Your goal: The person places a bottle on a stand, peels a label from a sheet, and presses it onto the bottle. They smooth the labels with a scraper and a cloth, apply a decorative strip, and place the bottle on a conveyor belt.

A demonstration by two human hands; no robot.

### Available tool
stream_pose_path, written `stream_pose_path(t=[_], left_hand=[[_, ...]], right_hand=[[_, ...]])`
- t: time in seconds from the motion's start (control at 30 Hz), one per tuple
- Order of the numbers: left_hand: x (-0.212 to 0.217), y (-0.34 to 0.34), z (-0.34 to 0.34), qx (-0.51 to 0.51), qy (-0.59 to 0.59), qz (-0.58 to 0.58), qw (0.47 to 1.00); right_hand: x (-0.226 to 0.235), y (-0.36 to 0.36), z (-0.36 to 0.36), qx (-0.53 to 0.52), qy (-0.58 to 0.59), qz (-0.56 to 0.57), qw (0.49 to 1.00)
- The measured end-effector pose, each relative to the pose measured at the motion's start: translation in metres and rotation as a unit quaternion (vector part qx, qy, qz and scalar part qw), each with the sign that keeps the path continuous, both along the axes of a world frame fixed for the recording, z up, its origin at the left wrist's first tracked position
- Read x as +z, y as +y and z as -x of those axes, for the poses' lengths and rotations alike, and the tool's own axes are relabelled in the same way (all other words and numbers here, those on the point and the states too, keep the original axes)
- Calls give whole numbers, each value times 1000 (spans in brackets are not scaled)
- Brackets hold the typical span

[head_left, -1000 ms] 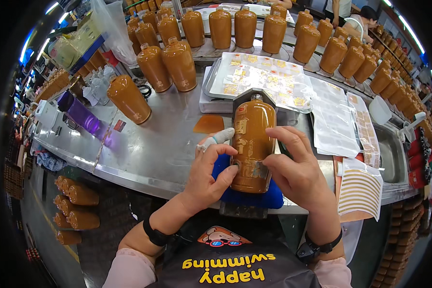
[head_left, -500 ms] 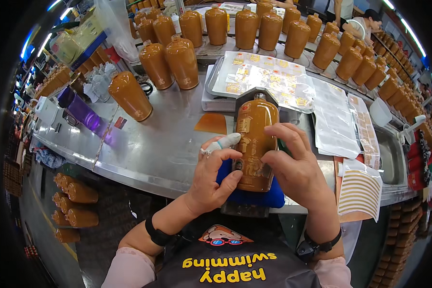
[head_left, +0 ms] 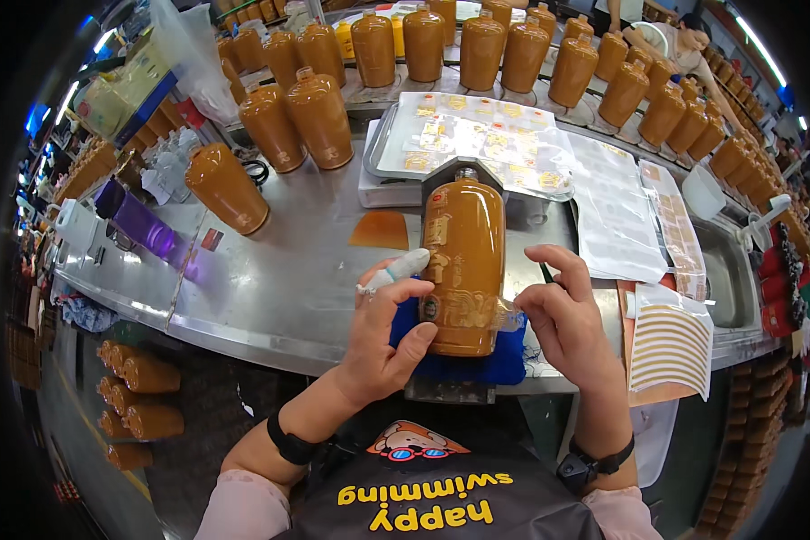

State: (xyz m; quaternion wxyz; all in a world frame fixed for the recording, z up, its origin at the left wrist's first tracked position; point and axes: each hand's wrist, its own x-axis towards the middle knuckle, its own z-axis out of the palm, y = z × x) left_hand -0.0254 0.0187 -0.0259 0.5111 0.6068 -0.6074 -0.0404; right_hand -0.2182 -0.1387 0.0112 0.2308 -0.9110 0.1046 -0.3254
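Observation:
A glossy brown bottle [head_left: 477, 238] leans in a dark cradle [head_left: 438, 176] over a blue cloth [head_left: 506, 367]. Gold lettering runs along its left side, with more decoration low on the front. My left hand [head_left: 376, 333] holds the bottle's left edge with thumb and fingers; a white covering wraps one finger. At the lower right of the bottle, my right hand [head_left: 574, 333] pinches a crinkled clear film [head_left: 508, 315], which still touches the surface. A thin dark green tool [head_left: 546, 273] shows by the right fingers; how it is held is partly hidden.
Shiny decal sheets [head_left: 477, 135] lie on a tray behind the cradle. White sheets [head_left: 607, 216] and a gold-striped sheet [head_left: 670, 342] lie right, before a sink [head_left: 733, 279]. Several brown bottles [head_left: 318, 121] stand left and back; a purple cup [head_left: 144, 225] is far left. A co-worker [head_left: 679, 49] is at back right.
My right hand has drawn away to the right from the bottle's front, pulling the clear film out from its lower side. My left hand keeps its place on the bottle.

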Motion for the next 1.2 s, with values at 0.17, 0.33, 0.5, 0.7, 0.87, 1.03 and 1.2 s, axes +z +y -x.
stream_pose_path(t=[0.17, 0.33, 0.5, 0.7, 0.87, 1.03, 1.2], left_hand=[[3, 3, -1, -27, -45, -16, 998], [7, 0, 3, -41, -71, -66, 994], [-6, -13, -6, -68, 193, -80, 976], [2, -24, 3, -64, 192, -92, 975], [1, -27, 5, -60, 196, -103, 973], [-2, -30, 6, -35, 183, -73, 980], [0, -32, 8, -15, 171, -76, 982]], right_hand=[[-28, -1, 3, -40, -9, -190, 981], [-25, 7, -2, 37, -23, -372, 927], [-6, 12, -6, 10, -25, -353, 935], [-14, 10, -5, 0, -45, -342, 939], [-30, 9, -7, -13, -29, -388, 921], [-34, 9, -11, -12, -51, -395, 917], [-35, 8, -10, -12, -52, -391, 919]])
